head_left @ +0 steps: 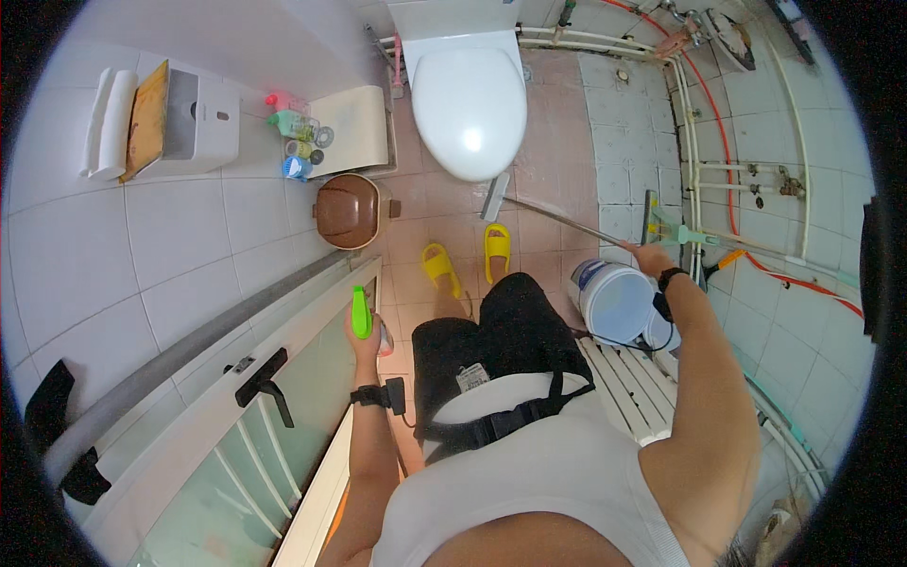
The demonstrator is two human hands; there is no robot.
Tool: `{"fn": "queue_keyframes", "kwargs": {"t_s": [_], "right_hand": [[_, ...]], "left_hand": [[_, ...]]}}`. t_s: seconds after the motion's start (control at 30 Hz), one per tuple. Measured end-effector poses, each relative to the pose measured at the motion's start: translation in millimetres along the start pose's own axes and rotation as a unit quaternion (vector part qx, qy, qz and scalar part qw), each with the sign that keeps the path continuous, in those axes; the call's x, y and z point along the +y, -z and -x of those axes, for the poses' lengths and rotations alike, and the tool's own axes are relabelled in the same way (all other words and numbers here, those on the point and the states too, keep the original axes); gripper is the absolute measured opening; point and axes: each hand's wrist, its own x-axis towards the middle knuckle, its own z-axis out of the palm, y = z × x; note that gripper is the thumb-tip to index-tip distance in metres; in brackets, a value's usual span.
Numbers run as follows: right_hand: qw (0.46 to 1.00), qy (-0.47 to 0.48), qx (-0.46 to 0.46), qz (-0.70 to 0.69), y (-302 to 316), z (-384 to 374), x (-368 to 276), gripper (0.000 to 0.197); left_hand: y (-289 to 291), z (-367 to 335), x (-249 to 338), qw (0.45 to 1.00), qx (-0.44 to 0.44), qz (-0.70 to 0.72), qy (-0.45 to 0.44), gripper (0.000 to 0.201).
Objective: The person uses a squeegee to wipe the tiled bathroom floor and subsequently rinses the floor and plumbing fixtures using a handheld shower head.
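Observation:
My left hand is closed round a spray bottle with a bright green top, beside the door. Part of a clear body shows below the fingers. Out to the right, my right hand grips the end of a long-handled floor scrubber. Its pole slants down to a pale grey flat head, which rests on the pink tiles just in front of the white toilet. My feet, in yellow slippers, stand near that head. Whether the head has bristles or a blade, I cannot tell.
White buckets stand below my right hand, beside a slatted white stool. A brown bin and several bottles are at the left wall. A door flanks my left arm. Pipes and a red hose run along the right wall.

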Motion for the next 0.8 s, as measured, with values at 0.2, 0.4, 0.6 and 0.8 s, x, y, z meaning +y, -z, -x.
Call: {"fn": "queue_keyframes", "kwargs": {"t_s": [0.2, 0.4, 0.6, 0.8], "right_hand": [[0.983, 0.154, 0.084, -0.053, 17, -69, -80, 0.053], [0.987, 0.091, 0.013, -0.129, 41, -144, -192, 0.048], [0.995, 0.069, 0.045, -0.051, 32, -64, -78, 0.054], [0.997, -0.042, -0.069, 0.009, 15, 29, 2, 0.061]], "left_hand": [[-7, -2, 4, 1.0, 0.009, 0.008, -0.013, 0.045], [-7, 6, 13, 1.0, 0.015, 0.013, -0.004, 0.046], [-1, 15, 4, 1.0, 0.011, -0.015, -0.015, 0.047], [-10, 12, 3, 0.999, 0.009, -0.04, 0.006, 0.045]]}}
